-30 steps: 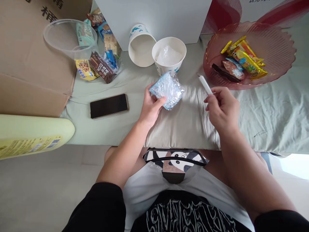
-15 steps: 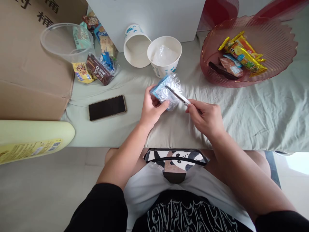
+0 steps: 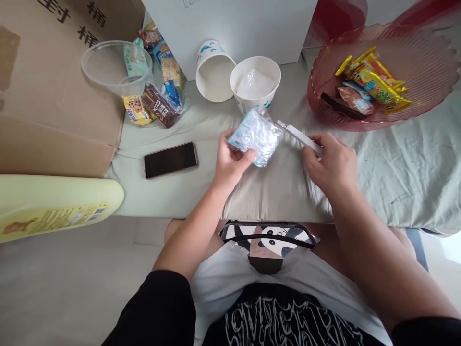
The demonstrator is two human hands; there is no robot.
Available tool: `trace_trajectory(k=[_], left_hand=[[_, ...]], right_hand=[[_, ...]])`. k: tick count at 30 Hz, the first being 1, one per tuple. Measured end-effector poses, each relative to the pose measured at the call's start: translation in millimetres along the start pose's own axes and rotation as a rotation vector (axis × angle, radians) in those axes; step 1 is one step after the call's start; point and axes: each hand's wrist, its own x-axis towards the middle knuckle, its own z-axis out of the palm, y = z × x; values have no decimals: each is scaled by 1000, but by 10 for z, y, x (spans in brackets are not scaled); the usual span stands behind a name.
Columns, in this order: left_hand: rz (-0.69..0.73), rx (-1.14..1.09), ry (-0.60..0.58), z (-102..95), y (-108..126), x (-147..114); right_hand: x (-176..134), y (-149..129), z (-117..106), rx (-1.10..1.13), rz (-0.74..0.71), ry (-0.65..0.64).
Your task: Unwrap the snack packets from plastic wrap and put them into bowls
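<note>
My left hand (image 3: 234,161) grips a light blue packet in shiny clear plastic wrap (image 3: 257,139), thumb on the front and fingers behind. A slim white utility knife (image 3: 300,137) is in my right hand (image 3: 333,163), its tip pointing up and left, a little apart from the packet's right edge. Just behind the packet stands a white paper cup (image 3: 271,91) with crumpled clear plastic (image 3: 254,85) inside. Beside it, a second paper cup (image 3: 216,79) lies on its side, mouth facing me.
A pink ribbed bowl (image 3: 425,91) at the right holds yellow snack packets (image 3: 378,86). At the left are a phone (image 3: 171,160), a cocoa packet (image 3: 160,105), other snacks, a clear plastic tub (image 3: 97,72), a cardboard box (image 3: 61,96) and a yellow container (image 3: 61,202).
My right hand has drawn the knife right, off the packet. The dark blade seen over the packet earlier no longer shows. My left hand still holds the packet, now turned flatter toward me.
</note>
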Motion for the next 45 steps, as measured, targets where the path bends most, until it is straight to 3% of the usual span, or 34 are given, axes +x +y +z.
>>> trace_trajectory(k=[3, 6, 10, 12, 15, 19, 24, 28, 32, 35, 39, 42, 45], left_hand=[[28, 108, -81, 130, 81, -122], [9, 286, -112, 137, 227, -210], [47, 640, -29, 3, 328, -223], [122, 692, 43, -72, 311, -189], [169, 695, 99, -130, 261, -130], [77, 673, 87, -97, 256, -96], [-37, 406, 36, -55, 271, -100], [-119, 245, 15, -87, 255, -81], [-101, 196, 127, -154, 254, -8], [-103, 192, 198, -238, 241, 59], [-94, 330, 231, -384, 191, 107], [35, 563, 219, -444, 180, 105], [196, 720, 166, -426, 201, 98]], right_hand=[[-5, 40, 33, -73, -16, -15], [-31, 70, 75, -118, -23, 22], [-34, 83, 111, -27, -74, 104], [-29, 63, 108, 76, -124, 126], [-47, -5, 95, 216, -194, 131], [-108, -104, 120, 340, -252, 65], [-130, -132, 194, 414, -313, -74], [-120, -136, 203, 439, -358, -105], [-105, -166, 164, 430, -387, -28], [-68, -148, 117, 483, -390, 122], [-29, -85, 56, 533, -248, 348], [-60, -100, 2, 453, -126, 409], [-117, -170, -51, 381, -232, 388]])
